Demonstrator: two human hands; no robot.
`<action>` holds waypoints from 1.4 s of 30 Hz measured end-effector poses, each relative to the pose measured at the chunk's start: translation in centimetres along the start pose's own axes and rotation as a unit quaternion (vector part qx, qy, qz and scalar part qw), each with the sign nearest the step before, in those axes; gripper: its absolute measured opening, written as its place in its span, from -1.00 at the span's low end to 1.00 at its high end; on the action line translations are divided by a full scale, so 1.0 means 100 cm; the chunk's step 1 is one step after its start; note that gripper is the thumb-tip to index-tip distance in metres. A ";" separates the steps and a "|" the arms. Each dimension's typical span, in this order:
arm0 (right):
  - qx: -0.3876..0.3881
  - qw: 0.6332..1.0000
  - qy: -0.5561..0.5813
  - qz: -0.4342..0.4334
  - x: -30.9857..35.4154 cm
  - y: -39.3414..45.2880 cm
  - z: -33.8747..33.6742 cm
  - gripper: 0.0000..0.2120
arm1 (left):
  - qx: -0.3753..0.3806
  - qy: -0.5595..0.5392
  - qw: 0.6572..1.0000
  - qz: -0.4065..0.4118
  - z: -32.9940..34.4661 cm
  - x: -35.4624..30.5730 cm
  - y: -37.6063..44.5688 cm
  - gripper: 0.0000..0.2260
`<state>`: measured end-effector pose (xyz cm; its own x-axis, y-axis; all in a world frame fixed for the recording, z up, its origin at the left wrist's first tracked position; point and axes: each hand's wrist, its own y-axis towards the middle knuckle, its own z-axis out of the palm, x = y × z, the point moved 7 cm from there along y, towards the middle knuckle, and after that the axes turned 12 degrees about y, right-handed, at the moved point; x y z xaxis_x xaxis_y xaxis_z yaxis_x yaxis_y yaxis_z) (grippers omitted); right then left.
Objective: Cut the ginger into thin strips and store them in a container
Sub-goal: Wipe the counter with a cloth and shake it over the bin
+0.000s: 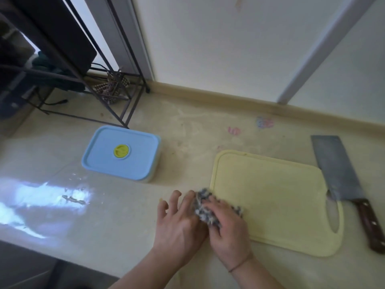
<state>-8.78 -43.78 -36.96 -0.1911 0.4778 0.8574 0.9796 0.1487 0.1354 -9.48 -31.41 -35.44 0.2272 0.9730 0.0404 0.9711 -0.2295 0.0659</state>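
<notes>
A pale yellow cutting board (277,197) lies on the counter at the right, its top bare. A cleaver (341,180) with a dark wooden handle lies along the board's right edge. A container with a light blue lid (121,153) and a yellow valve stands shut at the left. My right hand (227,226) grips a blue-and-white patterned cloth (205,207) at the board's near left corner. My left hand (179,222) lies beside it with fingers spread, touching the cloth's left side. No ginger shows.
A dark metal rack (68,65) stands at the back left on the beige counter (104,205). A raised beige ledge (229,97) runs along the wall behind. Wet glare and small scraps (73,199) mark the counter's left side.
</notes>
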 end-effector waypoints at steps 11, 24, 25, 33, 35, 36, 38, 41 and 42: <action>-0.188 0.951 0.194 0.149 -0.027 0.036 -0.110 -0.76 | -0.021 -0.139 0.980 0.143 -0.029 0.019 0.064 -0.62; 0.042 0.998 -0.039 0.014 0.024 -0.014 0.027 -0.59 | 0.150 0.053 0.950 0.267 -0.012 -0.023 0.156 -0.72; 0.077 0.997 -0.016 -0.023 0.031 -0.025 0.041 -0.61 | 0.150 0.064 0.948 0.272 -0.012 -0.024 0.156 -0.72; -0.128 0.970 0.142 0.153 -0.010 0.103 -0.063 -0.83 | -0.025 0.038 0.998 0.045 -0.066 0.103 0.116 -0.53; -0.120 0.982 0.083 0.122 -0.012 0.171 -0.074 -0.77 | 0.021 0.078 0.997 0.021 -0.054 0.137 0.093 -0.44; -0.088 0.989 0.048 0.105 -0.014 0.204 -0.068 -0.73 | 0.040 0.085 0.995 0.024 -0.049 0.144 0.086 -0.42; 0.002 0.995 -0.013 0.101 -0.020 0.254 -0.039 -0.70 | 0.038 0.091 0.995 0.024 -0.039 0.150 0.080 -0.41; 0.096 0.982 -0.142 0.082 -0.019 0.280 0.014 -0.66 | -0.004 0.084 0.996 -0.030 -0.034 0.165 0.081 -0.43; 0.102 0.978 -0.167 0.073 -0.017 0.278 0.028 -0.64 | -0.015 0.078 0.996 -0.046 -0.033 0.170 0.081 -0.44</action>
<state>18.59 -38.04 -36.04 -0.0934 0.7582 0.6453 0.9717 0.2107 -0.1069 2.03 -16.86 -30.96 0.1202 0.9752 0.1861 0.9843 -0.1415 0.1059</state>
